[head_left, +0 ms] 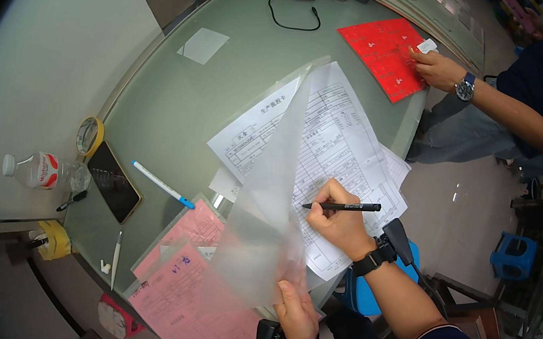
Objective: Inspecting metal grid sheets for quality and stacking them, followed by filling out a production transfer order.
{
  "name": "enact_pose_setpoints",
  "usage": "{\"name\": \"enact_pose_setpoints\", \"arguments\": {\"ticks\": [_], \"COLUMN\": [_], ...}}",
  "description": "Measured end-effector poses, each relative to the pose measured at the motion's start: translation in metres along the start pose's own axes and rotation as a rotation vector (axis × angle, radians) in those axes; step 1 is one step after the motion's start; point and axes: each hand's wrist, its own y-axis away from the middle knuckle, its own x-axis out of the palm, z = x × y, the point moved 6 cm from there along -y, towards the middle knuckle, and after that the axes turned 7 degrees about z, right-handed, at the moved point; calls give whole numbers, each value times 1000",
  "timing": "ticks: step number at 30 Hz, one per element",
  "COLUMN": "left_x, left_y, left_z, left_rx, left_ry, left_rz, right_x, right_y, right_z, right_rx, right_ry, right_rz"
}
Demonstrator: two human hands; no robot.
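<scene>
A black pen [360,207] is gripped in my right hand [342,226], its tip at a white printed form [349,136]. My left hand [294,313] pinches the lower edge of a clear plastic sleeve [254,228], which is folded back across the left part of the white papers. Some of the form beneath the sleeve shows only hazily. Pink printed sheets [180,305] lie by my left hand at the table's near edge, partly under the sleeve. Each of my wrists wears a black strap with a device.
On the glass-topped table [153,106] are a phone [113,181], tape roll [89,136], plastic bottle [45,171], and blue-white marker [163,184]. A co-worker's hand [440,71] is at a red sheet [381,50] at far right. A black cable [288,26] lies at the back.
</scene>
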Motion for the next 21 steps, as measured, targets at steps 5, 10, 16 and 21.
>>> {"name": "enact_pose_setpoints", "arguments": {"ticks": [5,10,16,21], "left_x": [-5,-7,-10,-8], "left_y": [1,2,2,2], "left_z": [3,3,6,7], "left_rx": [9,-10,-11,-5], "left_ry": [8,17,-9,-18], "left_rz": [-30,-61,-58,-58], "right_x": [-1,-5,-2,-7], "right_y": [-1,-3,-6,-5], "right_z": [-1,3,-5,-9], "right_rx": [-15,18,5,9], "right_ry": [-84,61,44,-60], "right_rz": [-43,-22,10,-3]}}
